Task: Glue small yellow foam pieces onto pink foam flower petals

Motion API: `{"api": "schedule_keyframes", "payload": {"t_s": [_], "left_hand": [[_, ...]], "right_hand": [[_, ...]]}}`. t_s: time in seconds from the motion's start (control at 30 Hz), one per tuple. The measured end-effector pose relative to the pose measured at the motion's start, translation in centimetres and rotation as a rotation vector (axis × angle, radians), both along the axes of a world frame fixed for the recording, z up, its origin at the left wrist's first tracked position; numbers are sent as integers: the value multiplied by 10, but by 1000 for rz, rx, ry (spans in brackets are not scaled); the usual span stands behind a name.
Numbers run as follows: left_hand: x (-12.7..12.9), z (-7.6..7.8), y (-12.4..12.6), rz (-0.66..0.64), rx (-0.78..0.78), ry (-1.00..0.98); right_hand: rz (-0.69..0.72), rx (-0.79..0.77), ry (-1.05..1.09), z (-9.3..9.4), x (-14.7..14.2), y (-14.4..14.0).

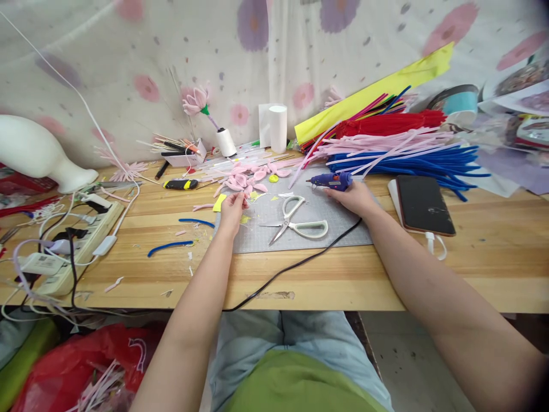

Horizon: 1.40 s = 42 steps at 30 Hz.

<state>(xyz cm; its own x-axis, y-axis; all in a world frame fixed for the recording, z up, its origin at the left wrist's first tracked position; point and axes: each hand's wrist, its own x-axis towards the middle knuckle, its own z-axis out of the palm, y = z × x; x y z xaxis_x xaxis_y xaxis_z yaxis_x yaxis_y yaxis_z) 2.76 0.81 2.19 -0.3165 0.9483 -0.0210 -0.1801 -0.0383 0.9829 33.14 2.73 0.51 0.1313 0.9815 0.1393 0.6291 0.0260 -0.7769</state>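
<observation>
My right hand (355,198) grips a blue glue gun (332,181) that lies on its side on the grey cutting mat (338,234), nozzle pointing left. Its black cord (295,266) runs off the table's front edge. My left hand (232,209) pinches a small pink petal piece (238,194) at the mat's left edge, just below a pile of pink pipe-cleaner petals (249,178). White-handled scissors (295,222) lie open on the mat between my hands.
Bundles of blue, pink and red pipe cleaners (403,150) lie at the back right. A black phone (424,203) rests right of the mat. A power strip (72,240) with cables sits at left. Blue scraps (169,246), a utility knife (180,184) and a thread spool (226,142) lie around.
</observation>
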Motion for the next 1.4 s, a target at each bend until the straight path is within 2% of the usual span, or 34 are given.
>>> {"api": "schedule_keyframes", "payload": {"t_s": [0.17, 0.27, 0.37, 0.43, 0.5, 0.67, 0.87, 1.0, 1.13, 1.27, 1.4], "left_hand": [[-3, 11, 12, -32, -2, 362], [-8, 20, 19, -135, -46, 777], [-9, 29, 23, -252, 38, 1242], [-6, 32, 25, -313, 86, 1441], [-3, 33, 28, -359, 88, 1534], [3, 30, 38, -361, -5, 1500], [-8, 27, 49, -267, -66, 1272], [-18, 27, 50, -137, -31, 1106], [-9, 30, 46, -56, -19, 1080], [15, 33, 45, -111, 15, 1181], [23, 30, 44, -243, -80, 1303]], "right_hand": [[3, -26, -22, 5, -2, -3], [13, -20, -25, 6, -2, -3], [26, -11, -22, 7, -2, -4], [27, -6, -27, 7, -2, -4], [21, 1, -30, 7, -2, -5], [31, 10, -15, 5, -1, -5], [13, -22, -22, 4, -1, -3], [9, -8, -45, 4, 0, -2], [23, 8, -49, 3, 0, -2], [5, -7, -58, 3, 0, -2], [19, 8, -21, 3, 0, -3]]}}
